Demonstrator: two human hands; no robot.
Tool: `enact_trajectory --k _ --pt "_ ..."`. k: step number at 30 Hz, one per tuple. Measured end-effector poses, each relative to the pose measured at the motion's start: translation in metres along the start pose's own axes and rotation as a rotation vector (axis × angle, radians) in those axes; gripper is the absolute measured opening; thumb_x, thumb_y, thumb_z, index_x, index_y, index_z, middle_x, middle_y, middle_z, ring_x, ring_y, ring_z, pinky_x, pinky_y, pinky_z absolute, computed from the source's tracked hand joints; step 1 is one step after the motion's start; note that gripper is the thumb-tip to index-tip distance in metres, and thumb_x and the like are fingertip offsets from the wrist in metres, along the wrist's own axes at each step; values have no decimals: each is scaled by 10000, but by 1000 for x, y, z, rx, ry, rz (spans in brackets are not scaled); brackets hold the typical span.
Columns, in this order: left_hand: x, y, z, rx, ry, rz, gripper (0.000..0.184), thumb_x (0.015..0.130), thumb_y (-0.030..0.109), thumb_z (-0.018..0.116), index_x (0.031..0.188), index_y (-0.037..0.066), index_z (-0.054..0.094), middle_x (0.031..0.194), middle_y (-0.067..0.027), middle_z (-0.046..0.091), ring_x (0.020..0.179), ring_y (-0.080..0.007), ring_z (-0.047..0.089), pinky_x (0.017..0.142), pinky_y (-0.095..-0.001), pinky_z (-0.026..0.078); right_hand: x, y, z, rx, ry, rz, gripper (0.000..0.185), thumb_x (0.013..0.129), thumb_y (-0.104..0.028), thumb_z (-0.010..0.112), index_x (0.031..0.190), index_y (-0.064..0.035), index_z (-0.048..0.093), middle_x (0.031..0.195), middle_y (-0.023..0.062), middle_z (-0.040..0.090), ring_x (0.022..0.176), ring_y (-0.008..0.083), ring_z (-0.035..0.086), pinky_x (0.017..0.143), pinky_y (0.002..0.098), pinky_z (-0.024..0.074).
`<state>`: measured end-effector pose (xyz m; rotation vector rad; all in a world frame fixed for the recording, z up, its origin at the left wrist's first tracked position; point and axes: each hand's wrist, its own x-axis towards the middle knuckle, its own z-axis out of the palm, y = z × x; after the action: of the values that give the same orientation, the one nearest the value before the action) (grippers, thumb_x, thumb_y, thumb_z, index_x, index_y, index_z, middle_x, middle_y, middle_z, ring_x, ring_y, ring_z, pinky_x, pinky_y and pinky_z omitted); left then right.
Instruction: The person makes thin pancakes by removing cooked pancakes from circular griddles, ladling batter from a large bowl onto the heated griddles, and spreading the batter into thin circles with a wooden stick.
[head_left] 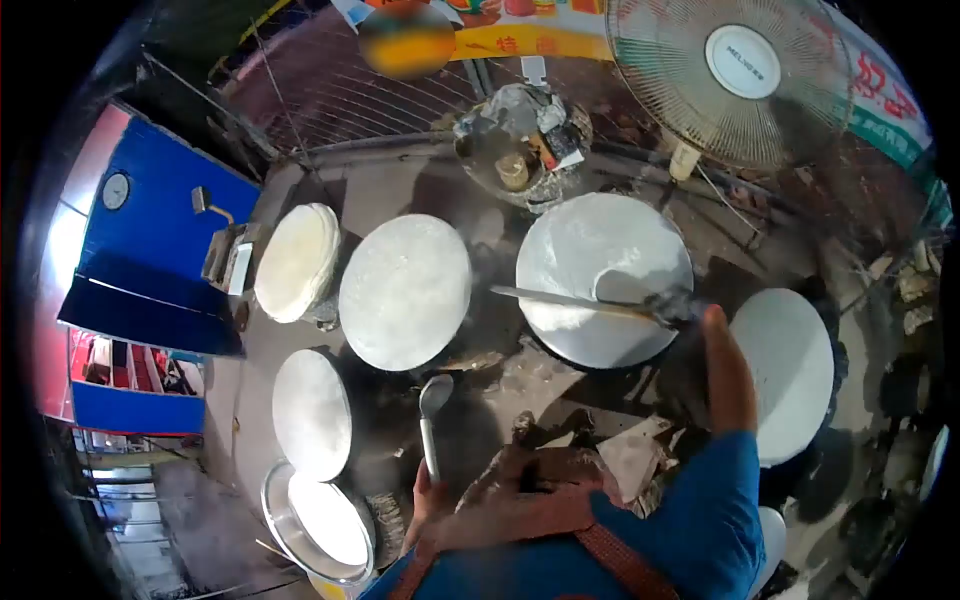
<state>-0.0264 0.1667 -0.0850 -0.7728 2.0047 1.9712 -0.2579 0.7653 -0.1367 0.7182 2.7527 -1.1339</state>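
Note:
My left hand (427, 498) is low in the middle of the view, its fingers wrapped round the pale handle of a ladle (430, 425). The ladle's bowl points away from me over the dark worktop. At the right, my right hand (714, 335) is closed on a long, thin spreader (565, 298), blurred near the grip. The spreader lies across a round griddle (600, 235) coated with white batter, which shows a curved sweep mark. Just right of that hand is another white-covered round griddle (785, 375).
More white rounds stand at the left: a large one (405, 290), a pale stack (295, 262) and a smaller one (312, 415). A metal basin (275, 520) holds white batter. At the back are a cluttered round tub (470, 160) and a large fan (680, 90).

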Motion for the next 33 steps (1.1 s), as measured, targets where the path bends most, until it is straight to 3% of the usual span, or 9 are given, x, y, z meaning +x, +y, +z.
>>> enact_trajectory --k 6,8,12,17,18,21,24,28,33 --pt "27 6 -49 -45 -243 -56 540 763 -34 441 1272 76 298 931 -32 505 741 -102 487 593 -222 435 -202 34 4 33 245 142 332 790 -306 507 1011 -61 552 956 130 572 829 235 546 706 368 443" --pt "52 -14 -78 142 -237 -72 592 761 -20 472 1298 137 277 781 -4 504 585 -89 456 477 -223 396 -246 13 55 24 323 159 332 790 -306 506 1011 -62 552 958 132 571 832 237 546 708 370 443" --pt "42 31 -94 66 -359 -203 642 753 -9 474 1306 234 257 511 -5 378 372 -91 343 319 -229 276 -292 -47 171 -148 334 88 332 790 -307 503 1012 -65 551 962 137 570 836 241 545 714 373 443" --pt "21 54 -124 -6 -373 -303 672 751 -18 435 1322 254 207 467 -13 317 328 -102 316 300 -235 269 -278 -52 292 -328 305 -9 331 789 -307 500 1012 -68 549 967 143 567 842 247 545 720 377 442" --pt "17 52 -131 -43 -409 -285 683 761 -10 441 1332 251 171 483 -7 332 340 -96 320 303 -228 269 -309 -147 212 -294 27 250 353 773 -294 516 1036 -59 541 1036 169 547 936 296 529 770 377 436" --pt "12 52 -148 -148 -507 -306 698 761 -5 432 1338 257 141 512 11 337 367 -87 326 314 -208 268 -308 -62 212 -625 588 -227 339 769 -309 518 994 -63 577 983 156 583 899 292 557 755 382 447" --pt "9 49 -156 -304 -470 -494 672 758 17 453 1315 297 204 525 8 324 384 -84 312 334 -204 267 -300 -68 217 -210 350 62 308 778 -313 496 945 -67 578 945 144 590 869 277 560 732 370 452" --pt "6 53 -149 -504 -618 -534 605 766 91 479 1273 346 269 602 -26 359 371 -81 291 308 -194 260 -278 -83 255 -86 345 33 285 790 -317 466 879 -71 579 894 127 598 828 257 565 701 354 459" --pt "-13 55 -138 -568 -691 -489 586 764 74 477 1257 311 268 603 -23 360 348 -74 281 268 -182 236 -306 -70 171 264 282 130 289 805 -323 429 796 -77 580 830 107 608 777 232 570 662 334 468"
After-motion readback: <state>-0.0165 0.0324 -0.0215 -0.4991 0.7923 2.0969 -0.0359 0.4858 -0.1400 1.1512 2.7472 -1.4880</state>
